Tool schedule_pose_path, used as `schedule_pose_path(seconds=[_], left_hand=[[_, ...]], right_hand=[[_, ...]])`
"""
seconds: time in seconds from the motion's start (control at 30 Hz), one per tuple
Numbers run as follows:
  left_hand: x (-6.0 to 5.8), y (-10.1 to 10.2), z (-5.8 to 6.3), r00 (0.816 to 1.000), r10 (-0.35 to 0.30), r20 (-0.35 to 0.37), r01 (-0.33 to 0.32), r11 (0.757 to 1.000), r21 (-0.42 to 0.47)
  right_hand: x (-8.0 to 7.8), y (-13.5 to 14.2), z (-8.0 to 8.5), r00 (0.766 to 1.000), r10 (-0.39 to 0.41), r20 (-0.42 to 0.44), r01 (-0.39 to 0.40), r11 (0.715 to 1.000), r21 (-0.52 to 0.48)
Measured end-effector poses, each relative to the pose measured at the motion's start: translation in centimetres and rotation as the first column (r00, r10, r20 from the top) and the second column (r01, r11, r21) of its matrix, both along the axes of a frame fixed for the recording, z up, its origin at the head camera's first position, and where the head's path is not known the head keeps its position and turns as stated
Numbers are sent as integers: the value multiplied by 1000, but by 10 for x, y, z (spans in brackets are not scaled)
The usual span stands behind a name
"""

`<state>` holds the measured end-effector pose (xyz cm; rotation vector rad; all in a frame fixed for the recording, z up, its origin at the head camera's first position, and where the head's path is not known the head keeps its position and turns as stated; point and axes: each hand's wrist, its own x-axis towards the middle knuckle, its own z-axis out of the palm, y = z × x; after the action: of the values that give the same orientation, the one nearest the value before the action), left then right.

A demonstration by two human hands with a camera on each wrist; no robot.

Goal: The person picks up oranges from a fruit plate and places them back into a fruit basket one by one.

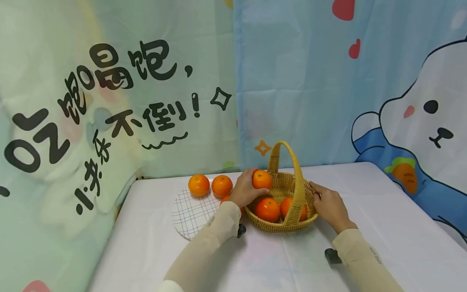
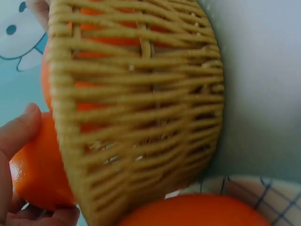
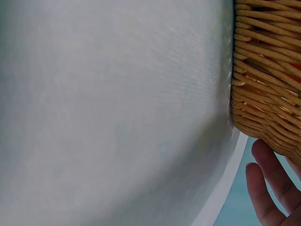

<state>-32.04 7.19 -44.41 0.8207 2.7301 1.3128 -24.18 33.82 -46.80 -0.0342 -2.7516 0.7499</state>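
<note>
- A white-covered desk (image 1: 288, 263) spans the lower part of the head view.
- Behind it, on the left, a pale green curtain (image 1: 208, 150) with large black Chinese lettering (image 1: 118, 115), a wavy line (image 1: 165, 141) and a four-pointed star (image 1: 221, 98).
- On the right, a light blue curtain (image 1: 288, 101) with red shapes (image 1: 343, 9) and an orange star outline (image 1: 262, 148).
- At far right, a white cartoon animal (image 1: 419, 117) in blue, with a carrot (image 1: 405, 178) on its clothes.

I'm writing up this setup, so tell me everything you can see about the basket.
The basket is golden yellow, woven from what looks like wicker, with gappy, rounded sides and one tall arched handle. It stands upright on the white table, right of the round checked plate. Two oranges lie inside. The left hand holds another orange at its left rim; the right hand touches its right side.
</note>
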Motion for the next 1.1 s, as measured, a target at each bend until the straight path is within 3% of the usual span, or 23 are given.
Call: schedule_pose_path(seconds=[0.3,0.6,0.9,1.1], left_hand=[[6,31,4,1000,-24,-10,24,1000,-16],[12,59,8,998,-55,24,55,998,-7],[17,66,8,996,-76,34,77,996,-36],[10,69,4,996,-69,58,73,996,-56]], right_hand=[[5,3,1,1000,-13,-18,13,1000,-19],[5,0,1,1000,-21,-11,21,1000,-12],[8,-2,4,999,-40,-4,40,999,-13],[6,-2,3,998,-60,12,60,998,-3]])
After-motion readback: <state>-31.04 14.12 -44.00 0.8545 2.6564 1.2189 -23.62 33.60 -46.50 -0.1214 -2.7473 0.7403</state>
